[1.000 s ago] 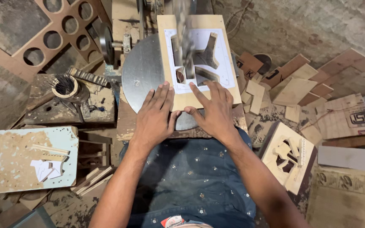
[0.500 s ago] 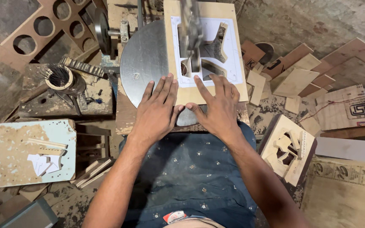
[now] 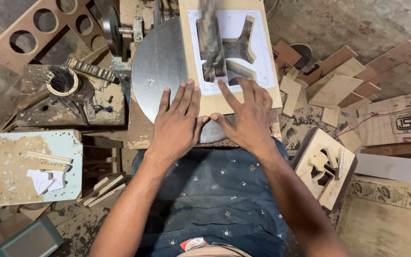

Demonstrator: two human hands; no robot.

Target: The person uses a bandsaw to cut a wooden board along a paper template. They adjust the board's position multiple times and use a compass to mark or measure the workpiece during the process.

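At the round metal saw table (image 3: 160,71), the left hand (image 3: 179,121) and right hand (image 3: 246,116) lie flat, fingers spread, on the near edge of the wooden board (image 3: 229,97). The board has advanced toward the blurred blade (image 3: 210,43) since a second ago, deepening the paper-pattern cutout; offcuts (image 3: 334,88) litter the right.

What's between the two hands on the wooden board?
In the head view, only a narrow bare strip of the wooden board lies between the left hand and the right hand. Their thumbs nearly meet at its near edge.
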